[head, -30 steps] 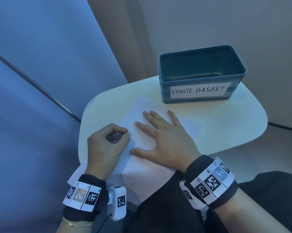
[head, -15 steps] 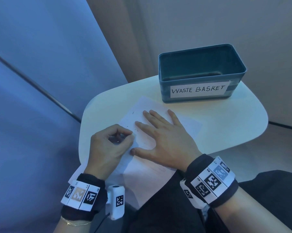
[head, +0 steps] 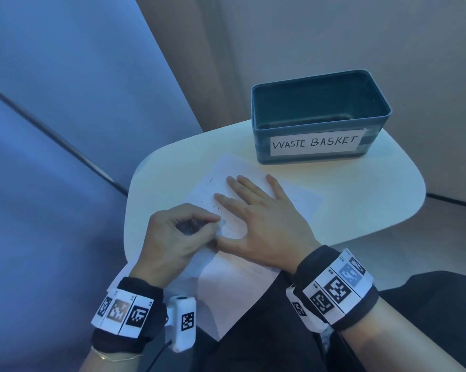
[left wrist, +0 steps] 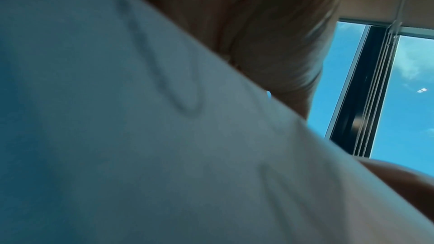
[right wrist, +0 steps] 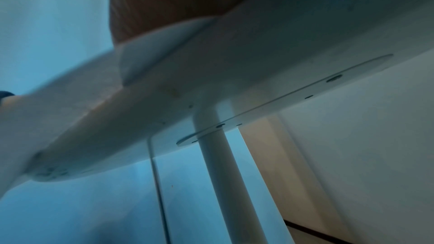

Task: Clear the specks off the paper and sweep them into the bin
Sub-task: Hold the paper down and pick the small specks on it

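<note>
Black wristbands (head: 336,287) (white coded tags), dark trousers (head: 253,345).

One white rounded tabletop surface (head: 360,200), carried on one white round leg (right wrist: 225,173) with one flat mounting plate (right wrist: 293,97) beneath it. One white sheet of paper (head: 239,285) on the surface. One dark teal rectangular plastic bin (head: 320,116), bearing one white handwritten label (head: 316,143) reading "WASTE BASKET". Small dark specks (head: 215,208) on the paper: at least four can be made out near the fingers; a full count cannot be made. Two hands: one left (head: 170,237), one right (head: 264,224). Two black wristbands with printed markers, one per wrist. One white wrist-mounted camera unit (head: 182,322) visible.
</note>
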